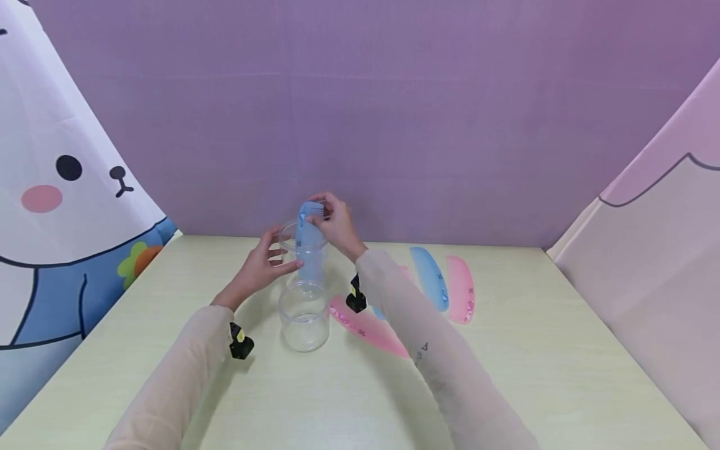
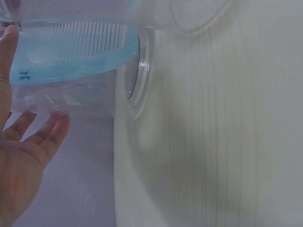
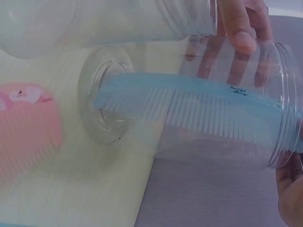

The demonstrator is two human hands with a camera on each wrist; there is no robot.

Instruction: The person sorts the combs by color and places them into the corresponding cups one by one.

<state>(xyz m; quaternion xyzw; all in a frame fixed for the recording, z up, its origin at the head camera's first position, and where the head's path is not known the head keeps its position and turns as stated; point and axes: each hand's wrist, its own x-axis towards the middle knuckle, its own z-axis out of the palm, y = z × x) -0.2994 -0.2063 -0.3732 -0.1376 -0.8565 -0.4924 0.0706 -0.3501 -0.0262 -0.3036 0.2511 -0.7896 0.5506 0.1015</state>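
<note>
A blue comb (image 1: pixel 306 234) stands on end inside the far clear jar (image 3: pixel 227 156), its teeth turned to the right in the head view. My right hand (image 1: pixel 339 228) pinches the comb's upper end at the jar's mouth. Around the jar's left side my left hand (image 1: pixel 260 265) grips, thumb across the front and fingertips (image 2: pixel 59 124) against the wall. The comb's lower end reaches near the jar's base in the right wrist view. Directly in front stands a second clear jar (image 1: pixel 304 331), upright and with its mouth uncovered.
On the table (image 1: pixel 540 350), right of the jars, lie several combs: a pink comb (image 1: pixel 368 328) partly under my right sleeve, a blue comb (image 1: pixel 430 279) and another pink comb (image 1: pixel 461 289). My right forearm hides some of the others. A purple cloth backdrop (image 1: pixel 427 125) rises behind the table.
</note>
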